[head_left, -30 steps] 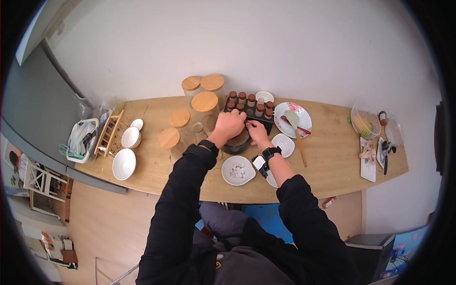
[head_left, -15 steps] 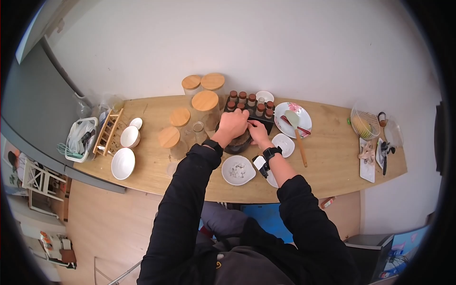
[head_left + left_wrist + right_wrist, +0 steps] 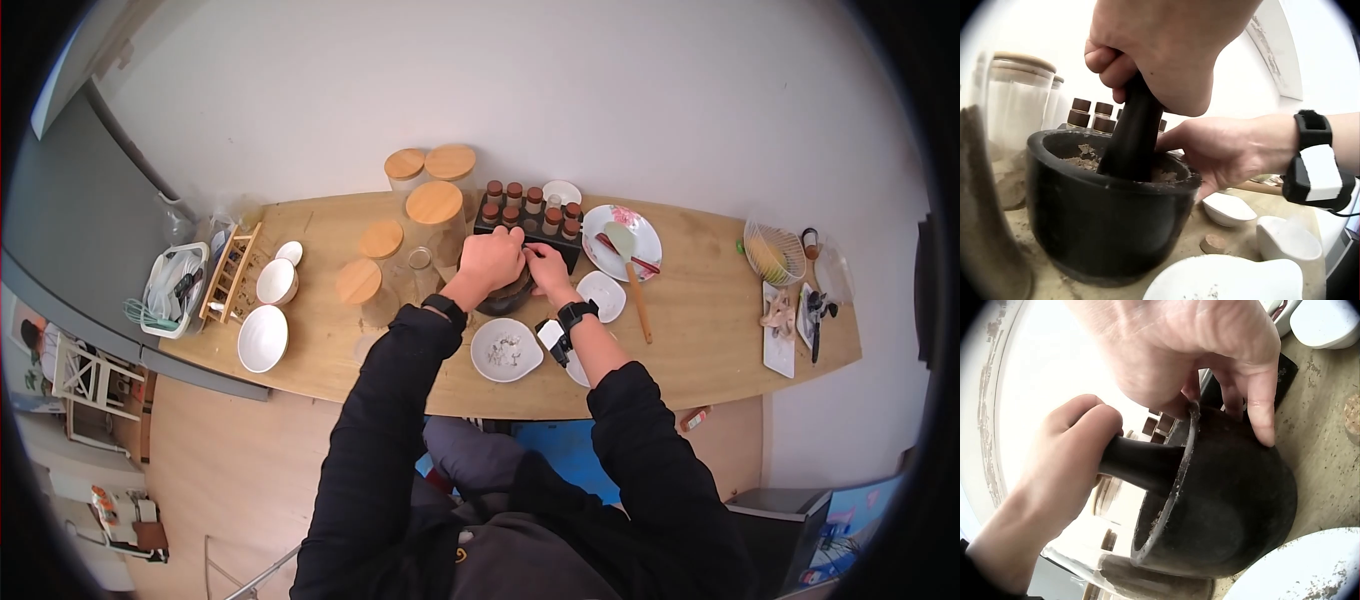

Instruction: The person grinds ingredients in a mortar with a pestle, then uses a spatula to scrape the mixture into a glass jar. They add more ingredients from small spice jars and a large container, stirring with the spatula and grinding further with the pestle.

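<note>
My left hand (image 3: 1160, 50) grips the top of a dark pestle (image 3: 1134, 134) in its fist. The pestle leans inside a black stone mortar (image 3: 1104, 228), its lower end down among brown crumbly bits (image 3: 1084, 160). On the far side of the mortar, my right hand (image 3: 1210, 353) holds the rim, thumb over the inside and fingers spread along the outer wall. In the head view both hands meet over the mortar (image 3: 510, 298), covering most of its opening. A white spouted bowl (image 3: 506, 350) with dark specks stands just in front of it.
Behind the mortar stands a black rack of brown-capped spice jars (image 3: 530, 205). Wood-lidded glass jars (image 3: 435, 204) crowd the left side. To the right lie a small white dish (image 3: 601, 297), a floral plate (image 3: 640, 225) and a spatula (image 3: 640, 305). A cork (image 3: 1213, 244) lies near the mortar.
Both hands stay at the mortar, the left on the pestle and the right at the rim, with only slight shifts. The whole head view has tilted a little.
</note>
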Demonstrator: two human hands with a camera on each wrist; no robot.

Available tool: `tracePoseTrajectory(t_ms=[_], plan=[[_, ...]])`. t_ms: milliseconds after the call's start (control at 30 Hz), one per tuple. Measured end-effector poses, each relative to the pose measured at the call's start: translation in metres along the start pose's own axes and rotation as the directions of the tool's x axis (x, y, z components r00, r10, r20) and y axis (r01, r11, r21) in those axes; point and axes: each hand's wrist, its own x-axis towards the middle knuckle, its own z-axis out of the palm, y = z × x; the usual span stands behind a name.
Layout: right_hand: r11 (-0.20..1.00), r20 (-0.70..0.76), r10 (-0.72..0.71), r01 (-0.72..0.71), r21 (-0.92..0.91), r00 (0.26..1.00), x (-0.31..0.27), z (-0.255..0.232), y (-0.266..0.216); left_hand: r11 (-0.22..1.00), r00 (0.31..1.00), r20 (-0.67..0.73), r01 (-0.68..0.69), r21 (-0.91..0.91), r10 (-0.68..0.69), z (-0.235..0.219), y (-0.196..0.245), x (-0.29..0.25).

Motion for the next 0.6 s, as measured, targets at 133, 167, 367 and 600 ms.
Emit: tracePoseTrajectory(t_ms=[133,167,367,600], plan=[[1.000,-0.009,-0.015,0.015,0.005,1.000,0.002,0.001,0.003,1.000,0.999,0.039,0.017,-0.002,-0.017,-0.013,-0.017,-0.017],[1.000,-0.008,-0.009,0.009,0.004,1.000,0.002,0.001,0.002,0.999,0.998,0.032,0.047,0.028,-0.048,-0.013,-0.023,-0.016],[1.000,-0.004,0.006,-0.006,-0.001,1.000,0.001,0.001,0.002,0.992,0.992,-0.040,0.123,0.013,-0.123,0.001,-0.004,0.003],[1.000,-0.001,0.000,0.000,0.003,1.000,0.002,0.002,0.005,0.997,0.995,0.066,0.067,0.023,-0.069,-0.013,-0.022,-0.009]])
